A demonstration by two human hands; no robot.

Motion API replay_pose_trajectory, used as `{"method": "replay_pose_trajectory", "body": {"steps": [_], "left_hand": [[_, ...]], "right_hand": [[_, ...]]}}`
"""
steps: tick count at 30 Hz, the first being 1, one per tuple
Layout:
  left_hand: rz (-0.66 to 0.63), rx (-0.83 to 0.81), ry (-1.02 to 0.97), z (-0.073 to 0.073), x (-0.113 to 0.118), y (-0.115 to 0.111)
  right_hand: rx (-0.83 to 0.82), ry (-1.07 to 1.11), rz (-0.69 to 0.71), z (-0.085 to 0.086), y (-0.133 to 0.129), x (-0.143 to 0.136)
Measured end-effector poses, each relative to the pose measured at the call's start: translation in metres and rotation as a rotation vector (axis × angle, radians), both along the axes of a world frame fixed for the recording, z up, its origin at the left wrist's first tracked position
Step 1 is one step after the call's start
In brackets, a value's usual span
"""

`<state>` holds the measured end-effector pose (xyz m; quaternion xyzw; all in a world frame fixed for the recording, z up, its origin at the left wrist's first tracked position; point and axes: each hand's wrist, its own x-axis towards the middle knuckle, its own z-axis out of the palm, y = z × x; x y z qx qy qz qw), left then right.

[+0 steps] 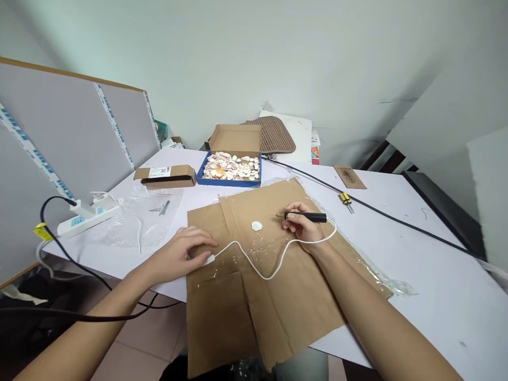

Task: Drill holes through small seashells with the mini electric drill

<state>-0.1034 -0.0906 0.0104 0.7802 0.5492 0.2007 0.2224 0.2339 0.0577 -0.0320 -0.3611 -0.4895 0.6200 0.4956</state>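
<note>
The right hand [304, 225] is closed around a black pen-shaped tool [307, 217], gripping it between thumb and fingers so that its thin metal tip points toward the left, above the cardboard [286, 307]. A small white disc [256, 226] lies flat on the cardboard, just left of the tip and apart from it. From the back end of the tool a white cord [273, 272] loops across the cardboard to a small white plastic piece [209, 260] at the thumb of the left hand [184, 254]. The left hand's fingers are stretched out, apart from the thumb; whether it grips the piece, I cannot tell. The cardboard lies on a white table [400, 227] and overhangs its near edge. Beyond it stands a blue box [228, 183] with its brown lid raised, filled with many pale shells [238, 169]. A narrow cardboard box [169, 182] sits just left of that. Farther left, a power strip [87, 219] lies near crumpled clear plastic [123, 222]. On the right, a yellow and black screwdriver [346, 201] rests beside a long black cable [381, 211].
</note>
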Motion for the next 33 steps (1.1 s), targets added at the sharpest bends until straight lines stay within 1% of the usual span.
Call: {"method": "replay_pose_trajectory", "body": {"steps": [3,5,6,8,11,13,15,19,23,27,30,32,33], "left_hand": [[-0.063,0.016,-0.007,0.011,0.015,0.037],[-0.101,0.029,-0.001,0.012,0.031,0.065],[-0.128,0.033,0.004,0.01,0.04,0.078],[-0.183,0.039,0.012,0.001,0.057,0.098],[-0.223,0.043,0.015,-0.018,0.074,0.115],[-0.239,0.067,0.011,-0.028,0.079,0.118],[-0.237,0.11,-0.006,-0.032,0.08,0.116],[-0.194,0.228,-0.059,-0.033,0.078,0.112],[-0.143,0.347,-0.094,-0.034,0.076,0.114],[-0.136,0.45,-0.112,-0.037,0.071,0.115],[-0.125,0.552,-0.163,-0.035,0.071,0.111],[-0.102,0.712,-0.276,-0.029,0.073,0.109],[-0.103,0.762,-0.323,-0.025,0.075,0.107]], "right_hand": [[-0.005,-0.004,-0.006,0.001,0.0,0.0],[-0.009,-0.013,-0.009,0.002,0.0,0.002],[-0.01,-0.018,-0.011,0.002,-0.001,0.002],[-0.012,-0.027,-0.007,0.004,-0.001,0.003],[-0.01,-0.025,0.012,0.008,-0.002,0.004],[-0.004,-0.013,0.016,0.011,-0.002,0.004],[0.003,-0.003,0.011,0.013,-0.003,0.004],[0.012,0.018,-0.003,0.014,-0.003,0.004],[0.005,0.043,-0.004,0.013,-0.003,0.006],[0.016,0.055,0.013,0.015,-0.004,0.009],[0.034,0.047,0.021,0.017,-0.007,0.011],[0.045,0.041,0.023,0.016,-0.009,0.013],[0.047,0.041,0.024,0.014,-0.01,0.015]]}}
